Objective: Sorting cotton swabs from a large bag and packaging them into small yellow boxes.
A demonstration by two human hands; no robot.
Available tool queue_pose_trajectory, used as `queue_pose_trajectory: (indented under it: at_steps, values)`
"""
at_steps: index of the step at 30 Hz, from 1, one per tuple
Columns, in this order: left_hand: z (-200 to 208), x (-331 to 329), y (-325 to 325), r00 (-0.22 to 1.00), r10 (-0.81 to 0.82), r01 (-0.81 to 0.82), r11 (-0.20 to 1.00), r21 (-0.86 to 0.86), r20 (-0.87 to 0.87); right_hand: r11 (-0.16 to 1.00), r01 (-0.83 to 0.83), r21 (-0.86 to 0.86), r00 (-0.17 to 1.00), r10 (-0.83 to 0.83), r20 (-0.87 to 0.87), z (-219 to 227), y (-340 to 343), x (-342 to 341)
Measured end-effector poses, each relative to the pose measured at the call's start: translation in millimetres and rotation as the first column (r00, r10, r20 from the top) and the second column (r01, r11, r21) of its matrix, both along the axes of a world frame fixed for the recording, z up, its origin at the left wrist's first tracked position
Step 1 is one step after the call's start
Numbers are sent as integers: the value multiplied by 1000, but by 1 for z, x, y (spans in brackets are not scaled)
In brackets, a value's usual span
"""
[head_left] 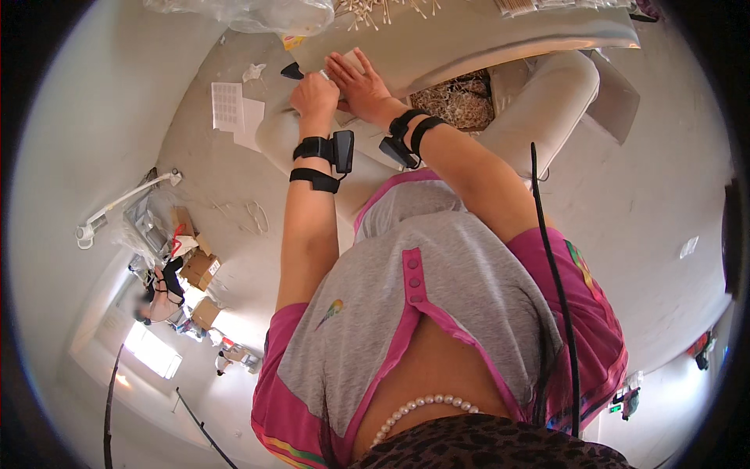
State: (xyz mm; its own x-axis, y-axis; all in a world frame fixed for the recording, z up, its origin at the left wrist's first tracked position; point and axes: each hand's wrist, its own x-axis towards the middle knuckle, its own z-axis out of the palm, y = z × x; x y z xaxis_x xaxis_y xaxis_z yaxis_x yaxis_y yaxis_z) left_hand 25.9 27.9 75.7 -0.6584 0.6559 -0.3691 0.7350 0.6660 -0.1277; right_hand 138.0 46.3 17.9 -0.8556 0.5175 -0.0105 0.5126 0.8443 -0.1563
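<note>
Two bare hands meet at the near edge of the pale surface (453,45). On the right hand (362,88), the fingers (341,67) stretch out flat with a gap between some of them, lying over a pale packet (351,61). That packet sits on the surface beside the left hand (314,95), partly covered. The left fingers curl inward, knuckles up; whether they pinch anything is hidden, so I cannot tell.

Just beyond the left hand, toward the left, a black wedge (292,71) juts from the surface's edge. Past it lies a yellow-marked bag (292,41), near a large clear bag (258,14) at the upper left. Loose swabs (379,11) lie in a scattered heap farther back, and swab packs (539,6) rest toward the far right.

Below the surface's edge, between the pale-trousered legs (551,105), more swabs (453,105) fill an open box (491,92). Two sheets (227,107) overlap on the floor (211,180) to the left. Each wrist carries black straps (314,180) with a small black module (343,151).
</note>
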Motion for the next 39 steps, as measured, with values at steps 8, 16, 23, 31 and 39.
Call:
queue_pose_trajectory:
  at_steps: [8,16,23,31,39]
  values:
    - [-5,2,-13,1000,5,-4,988,156,-7,1000,3,-13,1000,-3,19,4,-7,-5]
    - [-7,2,-13,999,24,-30,982,188,30,1000,2,-14,999,-1,37,1,-16,-16]
    - [-10,3,-14,999,27,-35,978,207,42,999,-34,15,998,33,58,5,-14,-15]
    - [-23,-12,-30,997,-78,67,941,331,19,997,-67,-50,996,64,-66,3,-6,-9]
    - [-36,-20,-42,994,-111,90,875,476,17,983,-1,-185,965,-48,-257,-3,-4,-8]
